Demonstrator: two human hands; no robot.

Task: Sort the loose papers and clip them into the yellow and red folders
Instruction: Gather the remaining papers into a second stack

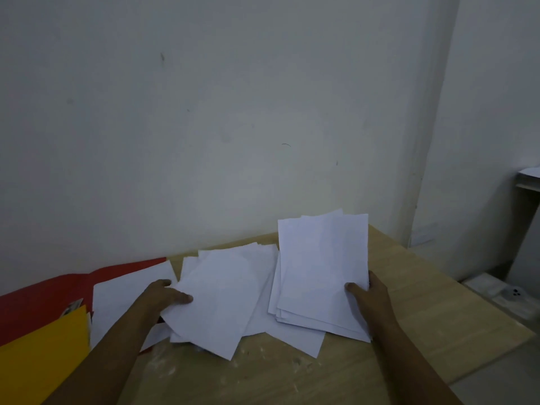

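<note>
Table: a pale wooden table (409, 331) set against a white wall (233, 112) carries everything the hands work on.
Red folder: the red folder (38, 299) lies open beyond the left hand, partly covered by a white sheet (122, 290).
Yellow folder: the yellow folder (38, 355) lies on the near side of the left forearm, cut off by the frame's lower left edge.
Loose papers: a fanned heap of loose papers (225, 293) spreads between the two grips.
Held stack: the held stack (321, 273) stands tilted up from the right hand's grip, its far edge raised toward the wall.
Right hand: the right hand (368, 299) reaches forward, thumb on the front of the stack and fingers hidden behind it, clasping its lower right corner.
Left hand: the left hand (163, 296) reaches forward, thumb on top of the heap's left edge, fingers tucked under and unseen, pinching the top sheets.
Hard to make out: a small printed item (71, 308) above the yellow folder is too blurred to identify.
</note>
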